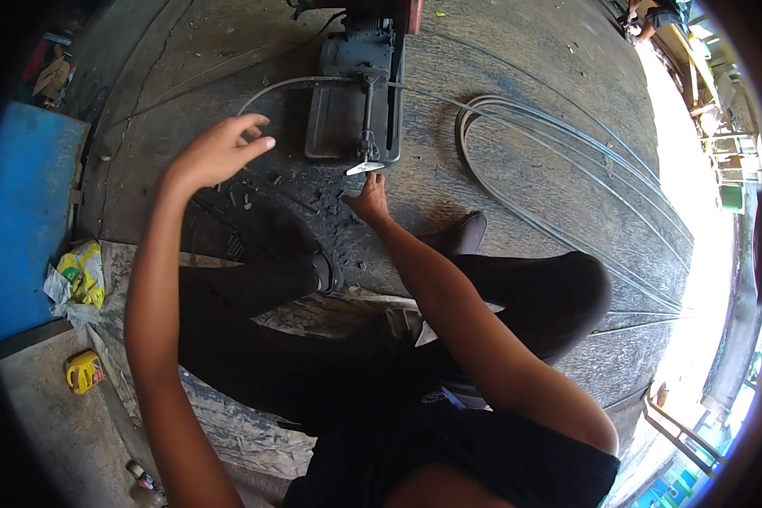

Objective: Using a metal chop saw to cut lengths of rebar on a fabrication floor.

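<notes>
The wearer's black-clad torso and dark trousers [279,372] fill the near part, hiding much of the cloth [254,440] beneath. Between the legs, pale angular pieces [406,323] are too covered to identify. To the left, a yellow container [85,372] stands near a crumpled yellow-green bag [83,273]. The left shoe [326,273] blends into shadow, so its outline is hard to follow.

The right hand [370,199] is open, thumb spread to the left, fingertips just at a pale metal handle [363,168]; whether they touch it cannot be told. The left hand [223,151] is raised, open, fingers loosely curled and thumb extended. It covers the lower end of a bent rod [292,81], so contact there is unclear.

Dark short scraps [247,201] lie on the floor [432,169], some lost in the shade. Beyond the right hand sits the cutting machine [317,127], its top cut off by the upper edge. The rod crosses its clamp [367,110]. Right of it lies a loose coil [474,127]. Another person [652,21], mostly out of view, is at the far right corner.
</notes>
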### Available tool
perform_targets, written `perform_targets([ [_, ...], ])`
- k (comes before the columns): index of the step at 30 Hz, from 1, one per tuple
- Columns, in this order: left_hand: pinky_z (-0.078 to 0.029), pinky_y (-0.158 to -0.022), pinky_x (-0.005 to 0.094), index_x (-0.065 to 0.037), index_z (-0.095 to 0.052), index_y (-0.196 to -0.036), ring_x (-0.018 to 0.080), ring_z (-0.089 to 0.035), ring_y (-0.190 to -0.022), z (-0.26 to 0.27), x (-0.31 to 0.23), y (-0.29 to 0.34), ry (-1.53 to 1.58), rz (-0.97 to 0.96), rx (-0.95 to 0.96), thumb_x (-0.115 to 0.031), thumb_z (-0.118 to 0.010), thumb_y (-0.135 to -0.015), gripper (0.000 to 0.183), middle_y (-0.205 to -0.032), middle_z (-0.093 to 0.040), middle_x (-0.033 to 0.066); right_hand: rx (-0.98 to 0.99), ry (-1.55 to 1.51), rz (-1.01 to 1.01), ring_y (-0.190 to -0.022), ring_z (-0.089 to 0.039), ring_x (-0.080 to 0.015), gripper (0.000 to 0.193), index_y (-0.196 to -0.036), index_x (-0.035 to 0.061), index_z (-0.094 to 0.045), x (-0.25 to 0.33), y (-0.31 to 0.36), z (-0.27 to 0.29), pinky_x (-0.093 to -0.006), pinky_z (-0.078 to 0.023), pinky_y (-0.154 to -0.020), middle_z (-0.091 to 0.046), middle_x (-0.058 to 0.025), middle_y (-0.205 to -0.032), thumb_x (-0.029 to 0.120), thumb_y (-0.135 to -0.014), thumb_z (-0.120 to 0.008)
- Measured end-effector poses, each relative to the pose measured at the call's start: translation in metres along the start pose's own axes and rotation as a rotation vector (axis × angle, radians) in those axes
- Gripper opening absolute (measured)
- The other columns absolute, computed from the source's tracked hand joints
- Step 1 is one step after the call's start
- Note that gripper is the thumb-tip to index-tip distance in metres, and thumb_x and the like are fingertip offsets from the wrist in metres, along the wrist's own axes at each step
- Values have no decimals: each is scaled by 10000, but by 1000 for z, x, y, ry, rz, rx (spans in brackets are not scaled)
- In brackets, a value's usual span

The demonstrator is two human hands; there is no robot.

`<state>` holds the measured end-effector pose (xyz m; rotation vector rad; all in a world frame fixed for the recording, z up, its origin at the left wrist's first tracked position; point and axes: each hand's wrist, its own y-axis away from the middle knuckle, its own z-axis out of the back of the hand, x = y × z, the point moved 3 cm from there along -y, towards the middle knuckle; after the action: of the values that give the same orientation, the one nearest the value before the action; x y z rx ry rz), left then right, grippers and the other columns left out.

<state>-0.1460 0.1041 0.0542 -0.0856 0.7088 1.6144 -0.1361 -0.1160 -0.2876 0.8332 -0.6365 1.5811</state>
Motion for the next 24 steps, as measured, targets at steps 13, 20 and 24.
perform_targets([
  [13, -475, -1028, 463, -100, -623, -1262, 326, -525, -1271, -135, 104, -56, -498, -221, 178, -166, -786, -795, 499, -1305, -583, 123, -261, -17, -113, -1094, -546, -414, 522, -1106, -22, -586, -2, -16, 6, -484, -466, -956, -573, -208, -1129, 215, -719, -845],
  [20, -522, -936, 436, -86, -713, -1051, 307, -623, -1113, -160, 117, -60, -479, -311, 214, -179, -742, -833, 239, -1073, -682, 92, -201, 93, -226, -1057, -573, -418, 469, -1035, -26, -633, 16, -29, 2, -490, -466, -934, -618, -213, -1055, 265, -730, -838],
  [24, -534, -882, 428, -74, -709, -999, 295, -638, -1044, -152, 118, -65, -432, -478, 160, -191, -721, -852, 188, -1000, -671, 85, -215, 5, -180, -970, -657, -427, 465, -989, -44, -686, 12, -28, 4, -497, -497, -890, -699, -251, -963, 330, -750, -823],
])
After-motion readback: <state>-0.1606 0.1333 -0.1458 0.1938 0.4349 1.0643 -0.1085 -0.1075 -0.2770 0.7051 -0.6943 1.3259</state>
